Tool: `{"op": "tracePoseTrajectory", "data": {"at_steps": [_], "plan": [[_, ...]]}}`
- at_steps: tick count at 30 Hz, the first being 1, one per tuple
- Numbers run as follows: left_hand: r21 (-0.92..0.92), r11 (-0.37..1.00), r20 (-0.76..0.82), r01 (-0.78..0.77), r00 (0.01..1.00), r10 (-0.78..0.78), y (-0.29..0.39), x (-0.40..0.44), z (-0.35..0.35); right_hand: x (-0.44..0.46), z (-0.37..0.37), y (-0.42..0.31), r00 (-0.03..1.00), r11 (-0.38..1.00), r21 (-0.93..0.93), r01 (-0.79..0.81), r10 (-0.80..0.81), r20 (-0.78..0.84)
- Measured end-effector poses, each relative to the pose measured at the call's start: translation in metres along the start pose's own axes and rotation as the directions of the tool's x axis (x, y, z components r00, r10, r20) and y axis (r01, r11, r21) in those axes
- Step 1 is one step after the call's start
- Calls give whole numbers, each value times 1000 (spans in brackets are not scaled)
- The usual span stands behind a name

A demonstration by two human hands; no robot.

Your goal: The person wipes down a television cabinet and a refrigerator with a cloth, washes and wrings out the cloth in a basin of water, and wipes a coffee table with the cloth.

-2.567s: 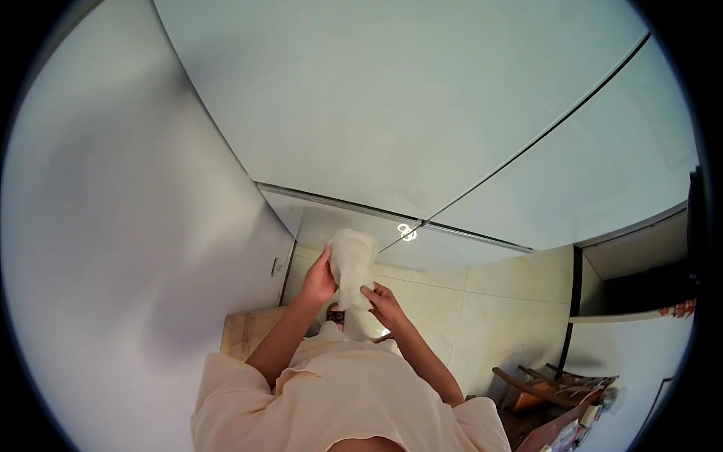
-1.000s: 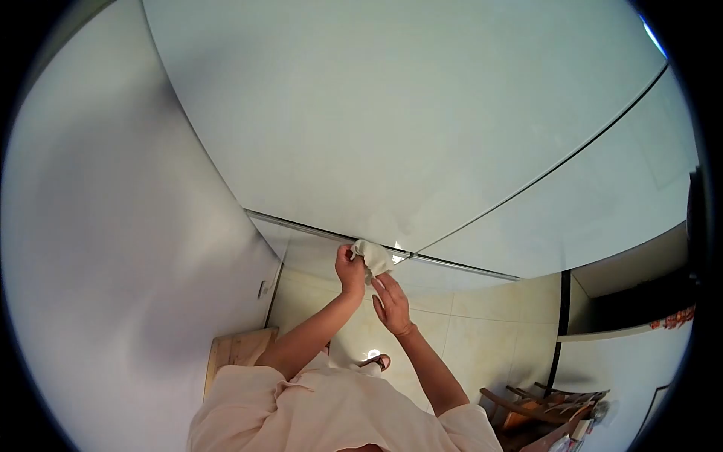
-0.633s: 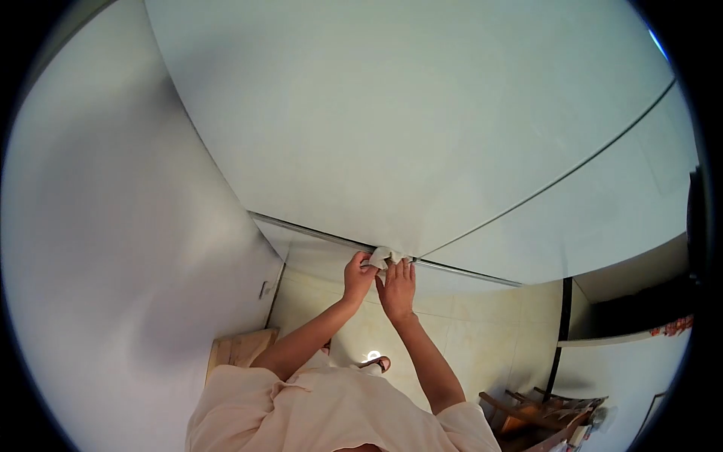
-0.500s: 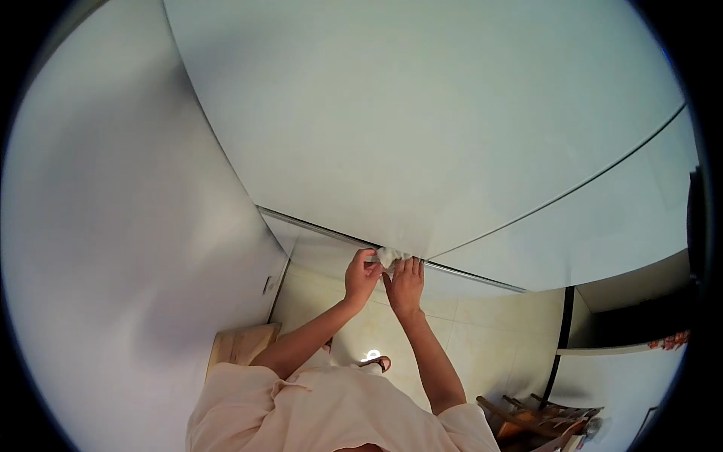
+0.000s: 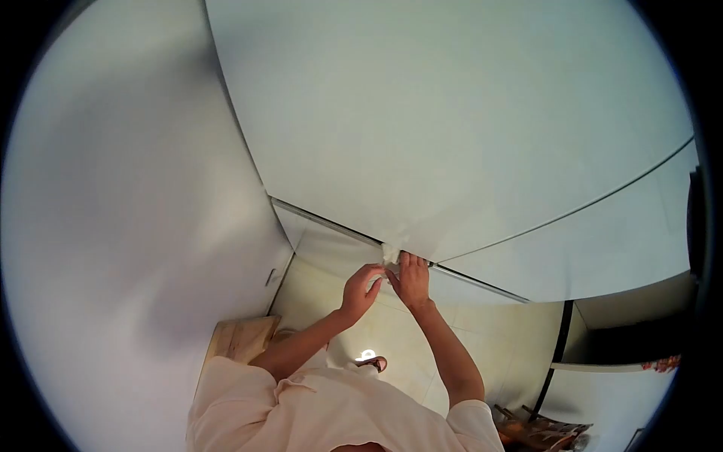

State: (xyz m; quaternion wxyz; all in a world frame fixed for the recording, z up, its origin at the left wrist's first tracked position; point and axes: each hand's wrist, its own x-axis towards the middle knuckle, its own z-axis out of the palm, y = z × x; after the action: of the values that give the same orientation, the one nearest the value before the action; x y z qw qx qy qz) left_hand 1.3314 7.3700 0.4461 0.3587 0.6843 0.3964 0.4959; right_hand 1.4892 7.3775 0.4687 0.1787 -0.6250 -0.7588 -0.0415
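Note:
A crumpled white cloth [image 5: 391, 252] is bunched at the dark metal-edged gap [image 5: 327, 220] along the lower edge of a large white cabinet panel [image 5: 422, 135]. My right hand [image 5: 411, 282] has its fingers over that edge, pressed onto the cloth, with the thumb pointing left. Just left of it, my left hand [image 5: 360, 292] is curved, its thumb apart from its fingers and its fingertips close to the cloth and my right thumb. Whether the left fingertips touch the cloth cannot be made out. Part of the cloth is hidden under the right fingers.
A tall white panel [image 5: 143, 188] rises at the left, with a wooden piece [image 5: 241, 339] at its foot. Pale floor tiles [image 5: 459, 339] lie below. At the right are a dark-edged shelf [image 5: 602, 368] and a heap of brown items [image 5: 538, 433].
The left hand has dropped slightly away from the cloth and its thumb has opened from its fingers. The right hand stays at the edge. The view has shifted slightly.

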Motion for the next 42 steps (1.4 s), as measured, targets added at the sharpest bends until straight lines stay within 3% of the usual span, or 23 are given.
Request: {"op": "tracePoseTrajectory", "data": {"at_steps": [7, 11, 20, 27, 29, 32, 39, 42], "plan": [[30, 978, -104, 209, 973, -205, -7, -36, -39, 60, 24, -57, 990, 984, 150, 96, -109, 85], [58, 969, -196, 240, 955, -224, -6, -45, -65, 98, 49, -99, 984, 962, 246, 114, -144, 109], [93, 939, -399, 331, 877, -269, -16, -73, -119, 137, 84, -138, 982, 945, 266, 188, -176, -70], [46, 940, -354, 339, 885, -302, -21, -83, -122, 129, 97, -136, 946, 921, 245, 301, -256, -200], [-16, 948, -333, 319, 892, -306, -14, -73, -116, 131, 94, -135, 950, 929, 226, 292, -255, -179], [42, 931, -320, 361, 888, -330, -39, -58, -110, 131, 95, -137, 969, 955, 169, 243, -233, -80], [-177, 920, -299, 349, 872, -388, -80, -17, -116, 111, 79, -122, 974, 995, 87, 47, -65, 217], [-155, 927, -289, 342, 882, -373, -68, -17, -104, 85, 65, -91, 985, 997, 64, 52, -61, 163]]}}
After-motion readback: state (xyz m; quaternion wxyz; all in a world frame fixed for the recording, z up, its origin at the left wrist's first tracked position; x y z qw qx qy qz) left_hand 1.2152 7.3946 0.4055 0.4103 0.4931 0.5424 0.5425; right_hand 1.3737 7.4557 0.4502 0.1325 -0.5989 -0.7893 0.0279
